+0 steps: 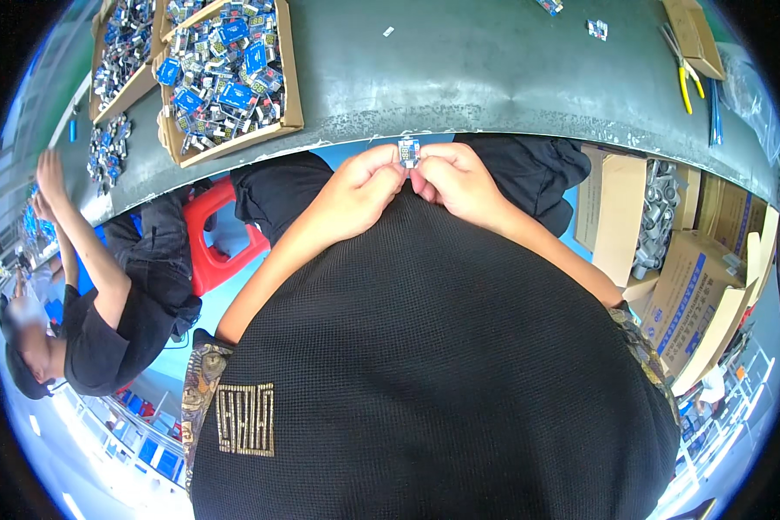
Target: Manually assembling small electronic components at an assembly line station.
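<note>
Between my two hands, at the near edge of the dark green table, is a small blue-and-white circuit board [409, 153] with a little digit display. My left hand [368, 184] pinches it from the left, fingers curled in. From the other side my right hand [461, 178] grips it the same way, thumb and fingertips pressed to its edge. The fingertips partly cover the board. Left of my hands, a cardboard box [295, 95] full of similar blue boards stands on the table [468, 78].
Behind that box sits a second cardboard box [128, 94] of boards, with a loose pile [108, 154] nearby. Yellow-handled pliers [686, 82] lie at the right. Boxes with grey metal parts [659, 212] stand below, right. A co-worker [104, 321] sits at the left, near a red stool [206, 251].
</note>
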A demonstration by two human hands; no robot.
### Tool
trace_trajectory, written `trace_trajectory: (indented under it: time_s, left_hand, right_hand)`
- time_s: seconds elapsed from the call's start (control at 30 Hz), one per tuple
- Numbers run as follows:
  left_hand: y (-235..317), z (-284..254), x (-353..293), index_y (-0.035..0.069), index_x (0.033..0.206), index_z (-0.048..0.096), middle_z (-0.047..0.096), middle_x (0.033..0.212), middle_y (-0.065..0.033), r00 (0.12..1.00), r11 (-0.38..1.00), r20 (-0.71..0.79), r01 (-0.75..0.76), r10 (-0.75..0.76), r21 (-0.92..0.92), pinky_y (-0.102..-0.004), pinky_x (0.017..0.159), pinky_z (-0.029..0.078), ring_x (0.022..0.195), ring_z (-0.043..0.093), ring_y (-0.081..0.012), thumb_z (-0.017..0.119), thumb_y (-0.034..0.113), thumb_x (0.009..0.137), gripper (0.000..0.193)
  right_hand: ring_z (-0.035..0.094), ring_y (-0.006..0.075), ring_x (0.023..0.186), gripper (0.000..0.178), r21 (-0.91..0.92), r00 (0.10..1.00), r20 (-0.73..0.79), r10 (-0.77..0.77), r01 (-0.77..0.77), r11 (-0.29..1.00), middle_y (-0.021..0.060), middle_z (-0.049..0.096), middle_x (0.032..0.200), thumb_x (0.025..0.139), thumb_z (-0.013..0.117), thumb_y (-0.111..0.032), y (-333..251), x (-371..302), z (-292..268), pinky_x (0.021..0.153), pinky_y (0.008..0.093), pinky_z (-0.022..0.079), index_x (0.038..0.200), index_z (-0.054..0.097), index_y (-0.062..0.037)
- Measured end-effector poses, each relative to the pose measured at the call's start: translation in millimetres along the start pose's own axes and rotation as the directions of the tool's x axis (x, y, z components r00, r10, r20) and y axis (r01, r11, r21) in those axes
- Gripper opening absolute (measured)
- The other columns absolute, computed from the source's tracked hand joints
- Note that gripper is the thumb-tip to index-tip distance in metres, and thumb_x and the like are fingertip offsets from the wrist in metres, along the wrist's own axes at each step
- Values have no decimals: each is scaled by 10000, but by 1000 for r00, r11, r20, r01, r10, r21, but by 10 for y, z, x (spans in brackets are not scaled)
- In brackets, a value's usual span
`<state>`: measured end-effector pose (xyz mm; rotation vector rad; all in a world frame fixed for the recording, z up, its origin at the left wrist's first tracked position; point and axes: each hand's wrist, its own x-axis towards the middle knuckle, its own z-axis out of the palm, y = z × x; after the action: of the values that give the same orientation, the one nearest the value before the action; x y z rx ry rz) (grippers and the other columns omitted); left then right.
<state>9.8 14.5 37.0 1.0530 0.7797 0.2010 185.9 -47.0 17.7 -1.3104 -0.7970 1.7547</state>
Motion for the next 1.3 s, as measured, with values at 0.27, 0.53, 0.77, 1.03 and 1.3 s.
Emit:
trace_trajectory:
  time_s: [0.27, 0.53, 0.77, 1.03, 1.3]
  left_hand:
    - [68, 18, -6, 8, 893, 584, 607, 817, -7, 995, 964, -30, -81, 91, 254, -263, 703, 445, 755, 536, -91, 426, 111, 959, 200]
    - [-75, -28, 43, 18, 870, 577, 553, 738, 20, 999, 995, -30, -40, 43, 96, -246, 616, 415, 672, 484, -61, 446, 115, 945, 179]
    - [-124, -14, 61, 53, 827, 514, 461, 677, 54, 1000, 999, -3, 16, -16, -31, -226, 557, 370, 611, 409, -35, 441, 121, 957, 163]
    - [-128, -2, 44, 38, 888, 530, 429, 667, 65, 1000, 996, -13, -20, 19, -82, -215, 520, 306, 574, 359, -29, 424, 94, 958, 138]
    - [-108, 52, 49, 47, 847, 524, 434, 656, 63, 999, 994, -39, -1, -3, -113, -221, 524, 326, 576, 367, -27, 416, 112, 980, 184]
  right_hand:
    - [528, 95, 585, 256, -34, 1000, 9, 21, -21, 999, 29, 575, 634, 845, 486, -158, -71, -3, 7, 553, 252, 429, 673, 602, -8]
    - [501, 92, 569, 247, -10, 1000, 5, 25, -25, 1000, 24, 549, 618, 835, 480, -144, -49, 32, 2, 530, 255, 404, 648, 572, -12]
    - [442, 86, 567, 221, 96, 999, 42, 9, -13, 995, 19, 520, 638, 857, 451, -67, 21, 45, -24, 524, 248, 360, 656, 533, -28]
    - [417, 84, 570, 206, 103, 998, 63, 4, -10, 995, 16, 500, 637, 845, 436, -46, 18, 48, -8, 521, 253, 342, 654, 510, -26]
    - [450, 74, 572, 236, 101, 994, 89, -64, 55, 993, -3, 499, 605, 848, 472, -93, 79, 89, -47, 519, 258, 367, 624, 507, -30]
